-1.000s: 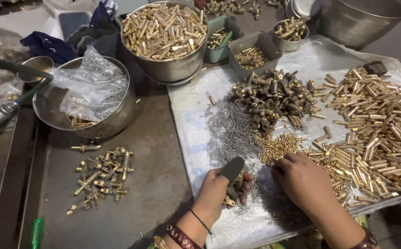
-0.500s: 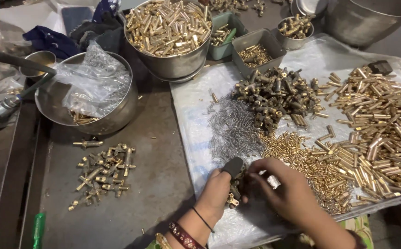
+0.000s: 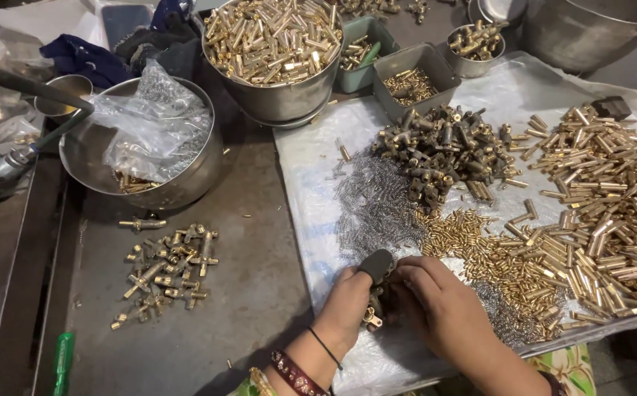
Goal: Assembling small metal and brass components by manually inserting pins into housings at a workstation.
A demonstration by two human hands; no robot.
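Note:
My left hand (image 3: 344, 304) grips a small brass fitting (image 3: 372, 308), its thumb covered by a dark rubber cap (image 3: 377, 265). My right hand (image 3: 443, 308) is closed around the same fitting from the right, its fingertips touching the part. Both hands rest low on the white plastic sheet (image 3: 311, 169). Just above them lie a heap of thin steel springs (image 3: 377, 205) and a spread of small brass pins (image 3: 472, 238). A pile of dark brass valve bodies (image 3: 443, 150) sits farther back. Long brass tubes (image 3: 612, 198) cover the right of the sheet.
A group of assembled brass fittings (image 3: 168, 268) lies on the metal table at left. A steel bowl with a plastic bag (image 3: 146, 143), a steel pot of brass tubes (image 3: 274, 44), green trays (image 3: 410, 77) and a green screwdriver (image 3: 62, 361) stand around.
My right hand has slid left from the brass pins to meet my left hand at the fitting. The left hand stayed about where it was.

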